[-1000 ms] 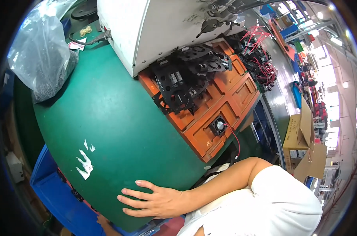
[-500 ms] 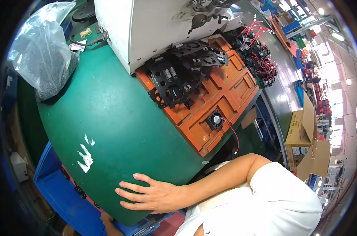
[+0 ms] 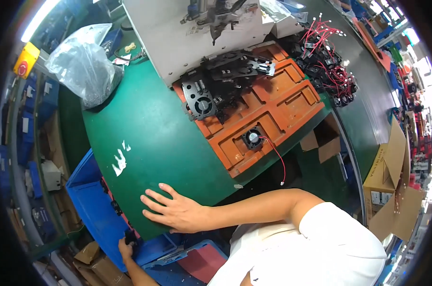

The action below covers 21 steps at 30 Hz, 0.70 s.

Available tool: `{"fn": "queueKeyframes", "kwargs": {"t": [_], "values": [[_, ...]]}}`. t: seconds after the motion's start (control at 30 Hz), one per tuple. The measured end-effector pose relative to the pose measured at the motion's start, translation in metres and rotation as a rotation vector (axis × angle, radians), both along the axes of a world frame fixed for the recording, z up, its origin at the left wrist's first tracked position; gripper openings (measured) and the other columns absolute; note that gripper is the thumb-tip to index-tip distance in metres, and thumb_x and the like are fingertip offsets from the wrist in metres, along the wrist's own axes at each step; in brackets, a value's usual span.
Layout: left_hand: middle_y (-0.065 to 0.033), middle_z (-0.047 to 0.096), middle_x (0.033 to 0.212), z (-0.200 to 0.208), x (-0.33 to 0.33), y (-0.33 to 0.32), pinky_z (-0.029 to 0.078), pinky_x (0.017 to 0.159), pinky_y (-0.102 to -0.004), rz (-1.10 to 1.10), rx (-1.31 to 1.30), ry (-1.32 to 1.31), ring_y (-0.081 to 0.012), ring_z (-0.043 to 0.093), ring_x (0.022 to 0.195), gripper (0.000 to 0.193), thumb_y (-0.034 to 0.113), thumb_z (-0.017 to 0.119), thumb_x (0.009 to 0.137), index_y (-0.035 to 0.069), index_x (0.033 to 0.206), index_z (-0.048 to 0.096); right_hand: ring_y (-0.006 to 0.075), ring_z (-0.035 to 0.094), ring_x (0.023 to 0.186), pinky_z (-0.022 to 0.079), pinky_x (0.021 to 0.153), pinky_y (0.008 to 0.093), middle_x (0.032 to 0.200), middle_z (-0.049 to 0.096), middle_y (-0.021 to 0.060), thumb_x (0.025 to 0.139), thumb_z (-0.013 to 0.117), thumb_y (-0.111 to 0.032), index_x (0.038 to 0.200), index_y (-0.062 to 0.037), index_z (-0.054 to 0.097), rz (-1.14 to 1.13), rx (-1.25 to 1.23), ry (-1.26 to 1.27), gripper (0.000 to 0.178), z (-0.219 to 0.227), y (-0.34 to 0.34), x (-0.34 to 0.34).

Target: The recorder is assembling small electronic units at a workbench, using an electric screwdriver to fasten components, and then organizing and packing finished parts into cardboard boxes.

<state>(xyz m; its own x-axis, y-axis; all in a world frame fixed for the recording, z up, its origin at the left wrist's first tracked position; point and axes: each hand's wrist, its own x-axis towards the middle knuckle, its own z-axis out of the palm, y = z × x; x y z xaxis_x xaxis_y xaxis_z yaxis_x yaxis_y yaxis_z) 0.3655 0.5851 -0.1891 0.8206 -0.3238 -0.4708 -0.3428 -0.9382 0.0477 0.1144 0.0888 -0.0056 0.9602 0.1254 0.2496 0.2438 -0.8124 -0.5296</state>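
My right hand lies on the near edge of the green tabletop, palm down with fingers spread, holding nothing. Down at the lower left, my left hand is at the blue bin, its fingers closed on a small black part whose kind I cannot make out. Farther back, an orange fixture tray with recesses bears a small black fan with a red wire. Several black plates are piled on the tray's far left part.
A white machine housing stands behind the tray. A clear plastic bag sits at the far left of the table. Black fans with red wires are heaped beyond the tray. An open cardboard box stands at right.
The view has shifted, bringing more of the left side and the blue bin in. My left hand now shows with a black part in its fingers. My right hand remains spread on the table.
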Motion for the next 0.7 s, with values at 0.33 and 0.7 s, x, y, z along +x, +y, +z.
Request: {"fn": "queueKeyframes", "kwargs": {"t": [0.33, 0.7], "values": [[-0.0052, 0.068, 0.108, 0.125, -0.073, -0.054, 0.053, 0.075, -0.0326, 1.052, -1.259, -0.106, -0.0164, 0.065, 0.094, 0.03, 0.016, 0.073, 0.088, 0.009, 0.115, 0.063, 0.0376, 0.039, 0.137, 0.027, 0.111, 0.0568, 0.144, 0.043, 0.0188, 0.067, 0.085, -0.036, 0.133, -0.0104, 0.05, 0.026, -0.024, -0.021, 0.079, 0.013, -0.002, 0.002], [-0.0122, 0.066, 0.117, 0.188, -0.091, -0.112, 0.056, 0.077, -0.0364, 1.142, -2.188, 0.369, -0.0248, 0.063, 0.102, 0.029, 0.013, 0.065, 0.096, 0.001, 0.122, 0.061, 0.0379, 0.049, 0.126, 0.037, 0.106, 0.0512, 0.137, 0.051, 0.0205, 0.072, 0.083, -0.033, 0.128, -0.0067, 0.056, 0.07, 0.165, -0.148, 0.068, 0.0, -0.013, -0.006]]}}
